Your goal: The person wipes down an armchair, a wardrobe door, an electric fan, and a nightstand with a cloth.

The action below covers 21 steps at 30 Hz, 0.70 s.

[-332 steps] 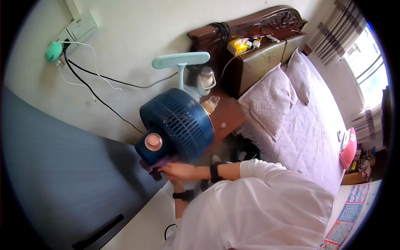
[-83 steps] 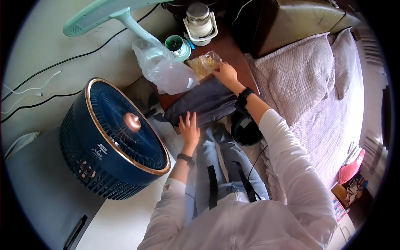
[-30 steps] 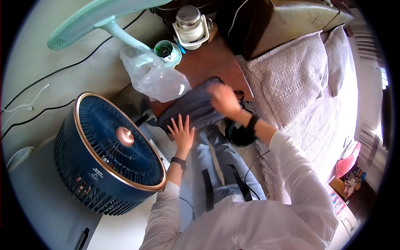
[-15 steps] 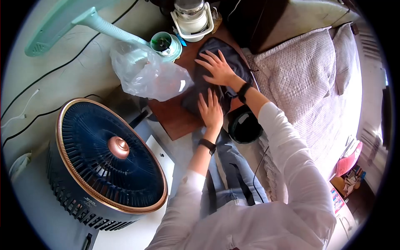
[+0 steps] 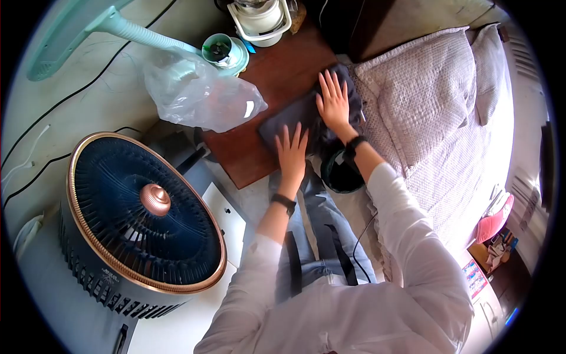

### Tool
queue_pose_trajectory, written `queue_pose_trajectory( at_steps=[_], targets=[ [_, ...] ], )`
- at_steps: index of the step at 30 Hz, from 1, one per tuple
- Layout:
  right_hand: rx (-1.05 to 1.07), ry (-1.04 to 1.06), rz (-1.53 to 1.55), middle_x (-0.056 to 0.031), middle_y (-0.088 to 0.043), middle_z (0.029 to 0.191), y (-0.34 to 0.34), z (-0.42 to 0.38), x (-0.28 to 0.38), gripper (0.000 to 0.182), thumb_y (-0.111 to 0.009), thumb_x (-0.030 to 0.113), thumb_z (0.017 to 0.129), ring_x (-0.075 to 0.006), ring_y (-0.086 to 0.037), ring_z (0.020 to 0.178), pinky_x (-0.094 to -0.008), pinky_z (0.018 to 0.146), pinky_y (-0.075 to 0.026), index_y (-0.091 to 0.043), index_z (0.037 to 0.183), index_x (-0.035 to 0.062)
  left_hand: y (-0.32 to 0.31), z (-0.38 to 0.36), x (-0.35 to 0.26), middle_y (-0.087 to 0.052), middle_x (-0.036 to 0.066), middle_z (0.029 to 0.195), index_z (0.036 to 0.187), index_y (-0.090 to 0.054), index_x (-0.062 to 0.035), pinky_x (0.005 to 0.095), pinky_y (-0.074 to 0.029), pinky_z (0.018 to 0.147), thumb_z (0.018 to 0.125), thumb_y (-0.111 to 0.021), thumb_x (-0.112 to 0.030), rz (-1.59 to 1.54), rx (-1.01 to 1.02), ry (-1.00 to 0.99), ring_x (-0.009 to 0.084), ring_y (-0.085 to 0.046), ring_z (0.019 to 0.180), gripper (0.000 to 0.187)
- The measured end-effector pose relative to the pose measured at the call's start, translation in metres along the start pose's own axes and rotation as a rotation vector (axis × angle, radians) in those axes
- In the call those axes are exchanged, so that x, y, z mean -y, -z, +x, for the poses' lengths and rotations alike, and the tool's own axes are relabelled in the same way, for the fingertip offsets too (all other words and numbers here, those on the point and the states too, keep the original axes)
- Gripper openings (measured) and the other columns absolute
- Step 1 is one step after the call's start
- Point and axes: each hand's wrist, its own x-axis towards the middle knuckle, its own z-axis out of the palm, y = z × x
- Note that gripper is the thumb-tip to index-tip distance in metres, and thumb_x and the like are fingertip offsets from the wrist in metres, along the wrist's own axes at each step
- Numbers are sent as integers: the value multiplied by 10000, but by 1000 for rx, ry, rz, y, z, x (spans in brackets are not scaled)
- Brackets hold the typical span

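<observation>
A dark grey, smooth cloth item (image 5: 287, 120) lies folded near the right edge of a reddish-brown wooden tabletop (image 5: 247, 159). My left hand (image 5: 292, 154) rests flat on its near part, fingers spread. On the bunched, darker part to the right lies my right hand (image 5: 335, 107), its fingers stretched out and pointing away from me. Neither hand grips the cloth. What kind of item it is does not show clearly. Beside the cloth on the left sits a crumpled clear plastic bag (image 5: 200, 94).
A large dark fan with a copper rim (image 5: 156, 199) stands at the left. At the back are a mint-green lamp (image 5: 147, 38), its cup-like base (image 5: 221, 50) and a white lantern (image 5: 260, 23). A black bin (image 5: 344, 176) sits below the table, beside a quilted bed (image 5: 424, 106).
The cloth's far part has come in toward the right and is more compact, baring more tabletop behind it. My right hand has shifted rightward with it; the whole view has also shifted slightly.
</observation>
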Motion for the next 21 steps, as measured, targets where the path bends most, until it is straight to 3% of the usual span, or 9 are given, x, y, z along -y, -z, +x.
queue_pose_trajectory(
  at_steps=[2, 6, 9, 11, 13, 15, 18, 19, 21],
  targets=[
    [30, -51, 33, -123, -319, 1529, 3, -39, 11, 635, -541, 223, 880, -310, -246, 1437, -534, 1156, -174, -344, 1465, 77, -2, -31, 9, -372, 45, 1506, 1364, -502, -170, 546, -248, 1128, 865, -493, -101, -54, 7, -38, 345, -295, 1407, 504],
    [215, -9, 95, -153, -322, 1520, 3, -86, 56, 656, -578, 218, 857, -321, -235, 1440, -531, 1159, -170, -359, 1446, 32, 4, -91, 48, -356, 70, 1514, 1377, -480, -137, 548, -236, 1132, 853, -498, -53, -61, 68, 30, 357, -281, 1412, 531],
    [407, 156, 159, -131, -377, 1492, 4, -88, 123, 683, -660, 253, 793, -288, -299, 1411, -493, 1143, -222, -424, 1401, 51, 16, -129, 76, -331, 129, 1520, 1381, -459, -87, 559, -215, 1135, 847, -514, -58, -32, 98, 228, 399, -255, 1414, 538],
    [430, 339, 206, -76, -381, 1504, -23, -99, 166, 627, -604, 211, 806, -234, -281, 1429, -448, 1167, -190, -449, 1392, 54, 21, -148, 90, -339, 165, 1510, 1368, -457, -61, 577, -218, 1127, 798, -535, -30, -39, 14, 369, 424, -259, 1405, 577],
    [404, 494, 279, -60, -327, 1542, -45, -106, 199, 590, -530, 160, 841, -206, -210, 1462, -427, 1194, -125, -438, 1416, 68, 24, -158, 101, -323, 218, 1502, 1357, -439, -15, 589, -190, 1129, 831, -534, -56, -63, -22, 403, 457, -249, 1397, 536],
    [313, 613, 307, -84, -467, 1422, -55, -102, 214, 473, -545, 140, 828, -227, -383, 1363, -424, 1122, -278, -541, 1296, 71, 35, -155, 101, -317, 224, 1503, 1355, -433, -7, 589, -179, 1132, 851, -519, -55, -53, 25, 472, 457, -252, 1395, 513],
    [363, 440, 622, -117, -562, 1240, -24, -75, 204, 415, -650, 118, 737, -294, -520, 1162, -426, 953, -412, -586, 1142, 50, 36, -151, 101, -308, 248, 1496, 1345, -424, 12, 585, -190, 1125, 896, -483, -43, -101, 11, 474, 486, -244, 1379, 456],
    [36, 382, 711, -125, -580, 1095, -13, -59, 201, 416, -723, 109, 670, -322, -548, 993, -434, 820, -430, -569, 1054, 59, 33, -152, 102, -303, 259, 1493, 1348, -415, 20, 585, -197, 1123, 905, -477, -34, -127, -4, 470, 497, -236, 1376, 451],
    [-162, 53, 538, -162, -521, 1196, 21, -24, 204, 671, -801, 225, 651, -363, -494, 1086, -479, 904, -388, -503, 1227, 54, 30, -149, 97, -309, 266, 1488, 1322, -436, 27, 575, -230, 1106, 908, -485, -35, -85, -38, 467, 502, -268, 1357, 422]
  ],
)
